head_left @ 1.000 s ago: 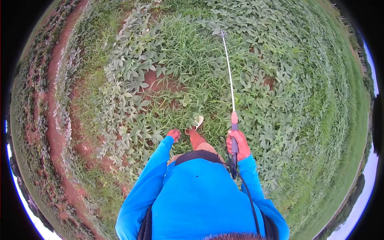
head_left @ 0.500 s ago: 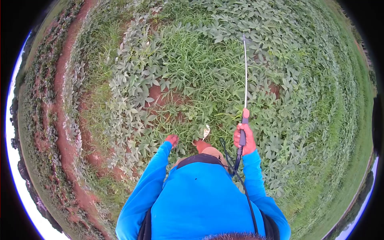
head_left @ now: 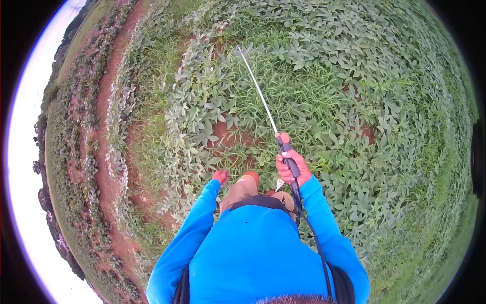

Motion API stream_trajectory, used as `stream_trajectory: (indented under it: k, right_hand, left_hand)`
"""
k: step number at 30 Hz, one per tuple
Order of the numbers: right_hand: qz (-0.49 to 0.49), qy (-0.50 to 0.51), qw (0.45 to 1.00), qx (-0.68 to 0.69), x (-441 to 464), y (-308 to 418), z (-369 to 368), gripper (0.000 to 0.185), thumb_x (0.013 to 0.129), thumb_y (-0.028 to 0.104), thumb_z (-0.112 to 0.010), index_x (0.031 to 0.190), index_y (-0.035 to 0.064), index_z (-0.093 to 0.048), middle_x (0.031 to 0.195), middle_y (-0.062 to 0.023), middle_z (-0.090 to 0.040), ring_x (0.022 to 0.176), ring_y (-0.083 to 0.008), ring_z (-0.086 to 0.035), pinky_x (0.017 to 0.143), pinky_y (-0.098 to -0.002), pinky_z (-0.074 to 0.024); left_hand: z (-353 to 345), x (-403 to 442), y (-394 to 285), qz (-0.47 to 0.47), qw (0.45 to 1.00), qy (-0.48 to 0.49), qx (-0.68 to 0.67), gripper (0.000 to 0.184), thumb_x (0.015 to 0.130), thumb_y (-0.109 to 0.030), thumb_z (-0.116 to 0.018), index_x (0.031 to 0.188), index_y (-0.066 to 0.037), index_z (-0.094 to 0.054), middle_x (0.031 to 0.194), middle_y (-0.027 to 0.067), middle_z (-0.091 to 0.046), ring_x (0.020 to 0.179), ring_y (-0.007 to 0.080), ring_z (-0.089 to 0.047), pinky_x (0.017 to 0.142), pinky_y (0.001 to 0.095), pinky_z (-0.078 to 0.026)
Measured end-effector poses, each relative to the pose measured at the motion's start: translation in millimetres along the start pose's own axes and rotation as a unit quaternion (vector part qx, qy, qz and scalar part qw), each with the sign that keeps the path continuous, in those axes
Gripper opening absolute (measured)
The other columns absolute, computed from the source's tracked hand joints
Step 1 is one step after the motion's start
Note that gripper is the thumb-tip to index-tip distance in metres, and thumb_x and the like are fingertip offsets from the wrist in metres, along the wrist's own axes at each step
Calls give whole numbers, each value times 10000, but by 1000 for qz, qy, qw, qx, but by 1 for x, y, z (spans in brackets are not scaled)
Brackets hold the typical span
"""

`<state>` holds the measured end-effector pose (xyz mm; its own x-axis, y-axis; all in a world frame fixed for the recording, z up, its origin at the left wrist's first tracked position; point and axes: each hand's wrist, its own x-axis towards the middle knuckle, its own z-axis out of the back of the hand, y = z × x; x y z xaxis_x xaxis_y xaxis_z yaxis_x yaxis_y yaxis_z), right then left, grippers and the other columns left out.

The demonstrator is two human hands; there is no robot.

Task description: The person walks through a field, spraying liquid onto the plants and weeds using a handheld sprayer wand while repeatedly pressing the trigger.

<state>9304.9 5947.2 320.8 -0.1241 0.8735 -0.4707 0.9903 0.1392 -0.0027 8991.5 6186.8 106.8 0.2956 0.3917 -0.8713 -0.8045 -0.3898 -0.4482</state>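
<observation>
My right hand (head_left: 296, 167) is wrapped round the dark grip of a spray wand (head_left: 260, 93). The wand's thin metal tube points forward and a little left, its tip over the leafy plants and grass. A black hose (head_left: 316, 238) runs from the grip back along my right side. My left hand (head_left: 221, 177) hangs low beside my left thigh, above the leaves; its fingers look curled, but they are too small to tell whether they hold anything.
Broad-leaved plants (head_left: 324, 45) and tall grass (head_left: 273, 76) cover the ground ahead and to the right. Patches of red soil (head_left: 223, 133) show between them. A red dirt path (head_left: 105, 167) curves along the left, with another planted strip beyond it. Trees stand at the far left.
The wand has swung from right to left, its tip now further left. My right hand has moved left with it. A leg has come forward, and the view has shifted over the ground.
</observation>
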Motion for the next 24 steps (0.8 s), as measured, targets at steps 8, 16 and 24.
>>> stream_trajectory:
  k: [8, 16, 24]
  right_hand:
    - [-26, 43, 995, -87, 54, 35, -25, 202, 817, 266, -584, 796, 110, -457, 583, 24, -428, 419, -52, -373, 338, -201, -320]
    - [94, -101, 974, -182, 29, 49, -34, 237, 796, 262, -616, 810, 86, -458, 598, -1, -465, 401, -67, -397, 326, -218, -315]
    - [163, -244, 946, -141, 4, 103, -59, 247, 797, 248, -630, 881, 88, -461, 592, 4, -456, 424, -69, -411, 363, -207, -340]
  left_hand:
    - [12, -29, -10, 21, 999, -16, 44, 323, 866, -375, -458, 890, -74, -573, 692, 50, -572, 504, 159, -512, 424, 275, -384]
    - [-3, 15, -55, -14, 998, 29, 61, 318, 858, -375, -471, 922, -81, -573, 700, 44, -575, 517, 137, -502, 432, 282, -390]
    - [-45, 107, -134, -17, 996, 72, 47, 287, 858, -355, -525, 926, -87, -604, 658, 13, -591, 440, 105, -463, 369, 273, -339]
